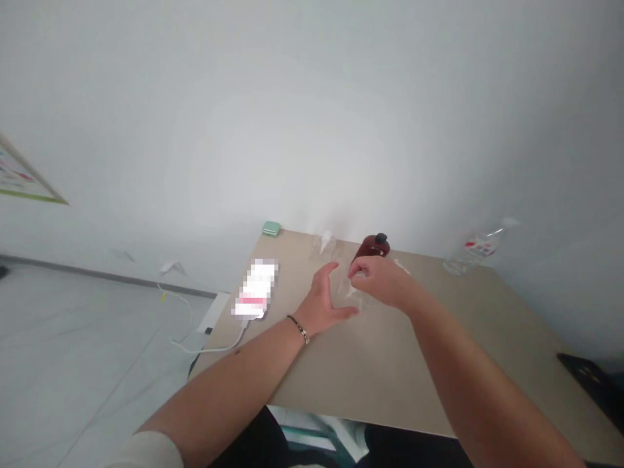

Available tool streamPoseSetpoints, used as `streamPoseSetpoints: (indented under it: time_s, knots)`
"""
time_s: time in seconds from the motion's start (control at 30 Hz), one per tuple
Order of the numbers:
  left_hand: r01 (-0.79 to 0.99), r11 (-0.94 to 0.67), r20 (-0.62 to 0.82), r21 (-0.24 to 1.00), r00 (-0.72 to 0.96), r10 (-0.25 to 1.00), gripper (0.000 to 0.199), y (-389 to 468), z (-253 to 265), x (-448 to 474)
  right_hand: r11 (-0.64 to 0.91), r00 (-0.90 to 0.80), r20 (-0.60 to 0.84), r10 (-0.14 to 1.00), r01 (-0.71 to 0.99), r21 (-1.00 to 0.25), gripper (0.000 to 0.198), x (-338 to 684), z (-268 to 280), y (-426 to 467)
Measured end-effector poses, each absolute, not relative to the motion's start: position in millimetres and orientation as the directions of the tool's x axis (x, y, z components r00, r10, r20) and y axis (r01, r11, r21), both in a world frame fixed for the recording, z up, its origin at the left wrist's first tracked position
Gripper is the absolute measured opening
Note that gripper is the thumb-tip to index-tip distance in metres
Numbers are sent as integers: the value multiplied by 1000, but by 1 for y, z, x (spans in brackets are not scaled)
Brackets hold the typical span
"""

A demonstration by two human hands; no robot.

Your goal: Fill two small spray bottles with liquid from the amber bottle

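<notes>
My left hand is just above the table, thumb and fingers spread apart in a C shape with nothing gripped. Its fingertips lie close to a clear plastic container, whose exact form is hard to see. Over that container, my right hand has its fingers closed in a pinch; what they hold, if anything, is hidden. Behind the right hand stands a dark red bottle with a black cap, partly covered by the hand. A second clear container with something white at its top is near the wall.
A lit phone lies at the table's left, with a white cable running over the edge. A green case sits at the back left corner. On the right are a clear water bottle and a dark flat object.
</notes>
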State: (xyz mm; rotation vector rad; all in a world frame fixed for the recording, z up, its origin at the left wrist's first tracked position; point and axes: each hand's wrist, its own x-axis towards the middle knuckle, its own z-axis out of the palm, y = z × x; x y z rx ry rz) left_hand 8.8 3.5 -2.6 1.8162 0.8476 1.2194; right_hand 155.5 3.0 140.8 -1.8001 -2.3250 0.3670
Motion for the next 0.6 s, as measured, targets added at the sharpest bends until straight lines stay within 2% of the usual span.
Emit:
streamPoseSetpoints:
  time_s: [0.1,0.17,0.23,0.33,0.43,0.6]
  knots:
    - [70,-398,334,915,423,842,100,6,0,8,227,-275,-17,961,824,-520,16,165,116,0]
    - [75,-373,305,925,439,845,92,7,1,8,216,-233,70,970,690,-691,21,175,99,0]
    - [114,-357,277,927,431,858,84,8,0,9,233,-132,192,972,536,-811,24,186,80,1]
    - [170,-334,232,927,440,867,82,9,-2,12,295,-80,287,955,379,-877,31,197,47,-1]
    - [199,-332,214,922,452,866,79,9,-3,15,292,-122,269,956,262,-920,32,197,20,-5]
    - [222,-335,201,916,467,861,79,8,-2,20,232,-66,223,973,238,-943,33,184,3,-9]
